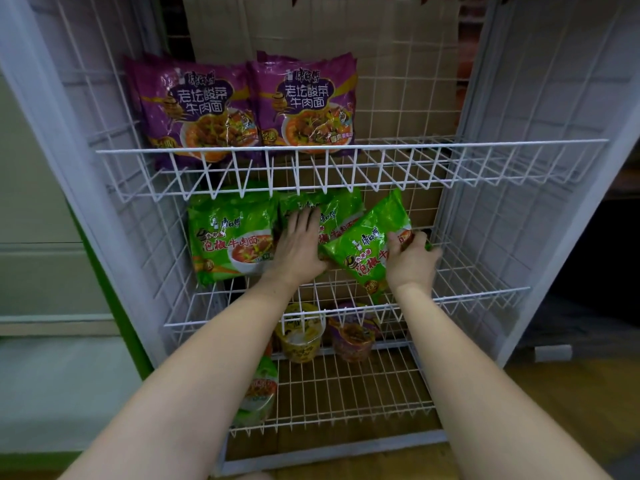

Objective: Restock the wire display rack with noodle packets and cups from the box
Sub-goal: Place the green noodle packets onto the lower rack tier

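- Head view: the white wire rack [349, 147] holds two purple noodle packets [304, 105] upright on the top shelf.
- On the middle shelf, a green packet [230, 242] stands at the left; the left hand [299, 249] lies flat, fingers straight, on a second green packet [336, 211].
- The right hand [410, 259] grips a tilted green packet [367, 247] leaning on that one.
- Below, a yellow cup [301, 336], a purple cup [351, 337] and a green cup [259, 389] sit behind the shelf's front wires.
- Brown cardboard [322, 29] shows behind the rack.
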Demonstrator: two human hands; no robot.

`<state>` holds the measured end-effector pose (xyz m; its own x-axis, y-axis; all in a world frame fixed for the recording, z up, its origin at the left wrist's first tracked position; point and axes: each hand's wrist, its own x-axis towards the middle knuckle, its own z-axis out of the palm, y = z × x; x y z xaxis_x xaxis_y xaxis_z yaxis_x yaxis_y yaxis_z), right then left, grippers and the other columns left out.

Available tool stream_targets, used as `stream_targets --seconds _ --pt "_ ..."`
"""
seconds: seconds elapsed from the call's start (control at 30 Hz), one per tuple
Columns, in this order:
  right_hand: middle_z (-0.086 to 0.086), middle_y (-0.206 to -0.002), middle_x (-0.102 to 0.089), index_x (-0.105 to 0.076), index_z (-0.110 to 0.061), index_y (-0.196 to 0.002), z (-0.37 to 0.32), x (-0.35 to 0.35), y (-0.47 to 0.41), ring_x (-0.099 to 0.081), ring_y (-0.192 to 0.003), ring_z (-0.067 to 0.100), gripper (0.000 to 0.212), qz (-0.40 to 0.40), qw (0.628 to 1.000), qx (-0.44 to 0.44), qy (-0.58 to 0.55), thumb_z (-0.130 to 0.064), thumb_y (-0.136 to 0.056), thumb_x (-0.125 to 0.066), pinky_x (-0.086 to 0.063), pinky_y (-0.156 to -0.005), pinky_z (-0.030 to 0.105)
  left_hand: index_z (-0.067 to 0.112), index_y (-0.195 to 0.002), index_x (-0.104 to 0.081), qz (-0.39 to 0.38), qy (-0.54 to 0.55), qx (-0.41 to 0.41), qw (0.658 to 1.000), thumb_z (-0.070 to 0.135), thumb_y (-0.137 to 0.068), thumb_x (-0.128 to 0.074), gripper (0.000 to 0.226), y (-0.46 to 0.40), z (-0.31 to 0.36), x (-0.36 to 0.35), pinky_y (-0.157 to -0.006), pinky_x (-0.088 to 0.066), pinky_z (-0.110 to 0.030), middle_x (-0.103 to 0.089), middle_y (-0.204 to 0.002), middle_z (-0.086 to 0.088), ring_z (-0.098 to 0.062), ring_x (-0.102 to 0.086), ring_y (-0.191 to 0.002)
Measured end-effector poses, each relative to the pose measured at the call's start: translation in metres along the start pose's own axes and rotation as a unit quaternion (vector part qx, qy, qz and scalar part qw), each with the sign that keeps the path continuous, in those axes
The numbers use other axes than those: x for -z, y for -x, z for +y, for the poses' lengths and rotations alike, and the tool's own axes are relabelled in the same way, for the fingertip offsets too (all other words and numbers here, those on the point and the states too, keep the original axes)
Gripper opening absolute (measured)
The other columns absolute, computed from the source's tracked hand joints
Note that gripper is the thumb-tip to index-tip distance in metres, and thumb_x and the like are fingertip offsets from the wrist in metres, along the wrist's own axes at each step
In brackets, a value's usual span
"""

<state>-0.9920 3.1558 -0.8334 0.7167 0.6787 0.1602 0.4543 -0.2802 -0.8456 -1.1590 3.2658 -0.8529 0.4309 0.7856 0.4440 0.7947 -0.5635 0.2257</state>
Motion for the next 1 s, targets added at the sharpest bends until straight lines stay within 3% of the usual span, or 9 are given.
stream_targets --seconds 0.2,0.4,0.53,0.7,0.87,1.0 --pt "0.024 -0.144 -0.032 -0.043 -0.010 -0.140 0.000 -0.001 0.000 -0.057 -0.112 0.048 0.055 0.000 1.000 0.000 0.007 -0.051 -0.103 -0.045 -0.046 -0.097 0.048 0.018 -0.159 -0.012 0.045 -0.125 -0.011 0.991 0.020 -0.068 -0.086 0.117 0.002 -0.008 0.008 -0.125 -0.004 -0.053 -0.016 -0.165 -0.009 -0.031 -0.008 -0.153" --pt "0.024 -0.144 -0.031 -0.042 -0.011 -0.142 0.001 -0.002 0.000 -0.058 -0.112 0.048 0.056 0.004 1.000 0.006 0.004 -0.050 -0.103 -0.045 -0.046 -0.098 0.049 0.033 -0.159 -0.007 0.030 -0.149 -0.004 0.988 0.015 -0.072 -0.081 0.115 0.005 -0.002 0.014 -0.119 -0.013 -0.057 -0.019 -0.161 -0.010 -0.033 -0.013 -0.149" --pt "0.024 -0.144 -0.031 -0.041 -0.011 -0.143 0.000 -0.001 0.001 -0.058 -0.113 0.048 0.056 0.004 1.000 0.011 0.006 -0.050 -0.103 -0.045 -0.046 -0.098 0.048 0.033 -0.159 -0.011 0.047 -0.140 0.025 0.989 0.033 -0.069 -0.083 0.115 0.005 -0.004 0.022 -0.116 -0.017 -0.058 -0.024 -0.156 -0.014 -0.033 -0.018 -0.144" --pt "0.024 -0.147 -0.029 -0.041 -0.011 -0.143 0.000 -0.001 0.000 -0.056 -0.115 0.047 0.055 0.003 1.000 0.006 0.001 -0.049 -0.103 -0.046 -0.046 -0.099 0.049 0.032 -0.160 0.003 0.031 -0.129 0.000 0.991 0.074 -0.071 -0.066 0.120 0.003 -0.006 0.014 -0.116 0.014 -0.065 -0.003 -0.166 -0.009 -0.030 0.004 -0.154" --pt "0.025 -0.146 -0.030 -0.043 -0.009 -0.138 0.000 -0.002 -0.001 -0.056 -0.114 0.047 0.053 0.002 1.000 -0.001 0.002 -0.049 -0.103 -0.045 -0.045 -0.099 0.047 0.037 -0.160 -0.009 0.001 -0.159 -0.051 0.986 0.055 -0.088 -0.066 0.093 0.004 0.000 0.013 -0.120 0.004 -0.064 -0.006 -0.168 -0.006 -0.028 0.006 -0.155" --pt "0.025 -0.146 -0.031 -0.042 -0.009 -0.138 0.001 -0.003 -0.002 -0.057 -0.113 0.047 0.055 0.002 1.000 0.000 0.006 -0.051 -0.103 -0.045 -0.045 -0.099 0.048 0.031 -0.156 -0.028 0.000 -0.130 -0.139 0.982 0.018 -0.088 -0.072 0.083 0.000 0.005 0.011 -0.123 0.000 -0.048 -0.021 -0.166 -0.003 -0.023 -0.010 -0.154"
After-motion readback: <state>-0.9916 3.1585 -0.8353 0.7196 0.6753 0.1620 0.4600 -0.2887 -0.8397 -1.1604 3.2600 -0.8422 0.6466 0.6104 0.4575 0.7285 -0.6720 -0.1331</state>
